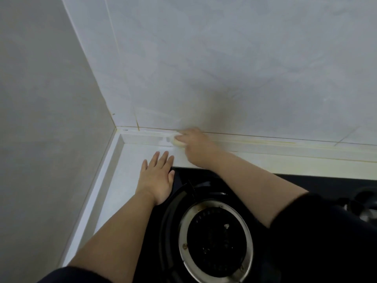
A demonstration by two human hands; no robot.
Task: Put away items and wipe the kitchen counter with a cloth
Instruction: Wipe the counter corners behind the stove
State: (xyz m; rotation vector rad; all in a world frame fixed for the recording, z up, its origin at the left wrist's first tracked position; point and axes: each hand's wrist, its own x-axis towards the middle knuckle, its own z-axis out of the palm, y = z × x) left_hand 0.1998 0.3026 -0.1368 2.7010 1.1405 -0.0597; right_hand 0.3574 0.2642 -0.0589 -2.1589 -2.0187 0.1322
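My right hand [195, 145] grips a small pale cloth or sponge pad [177, 142] and holds it against the white raised ledge [142, 137] at the back of the counter, near the corner. Only a little of the pad shows past my fingers. My left hand [157, 176] lies flat, fingers straight, on the white counter [126, 180] at the left edge of the black hob, holding nothing.
A black glass hob [326, 180] fills the lower right, with a round gas burner and steel ring [216, 240] below my arms. Grey tiled walls [224, 68] meet in a corner at the left. A dark rounded object [365, 203] sits at the right edge.
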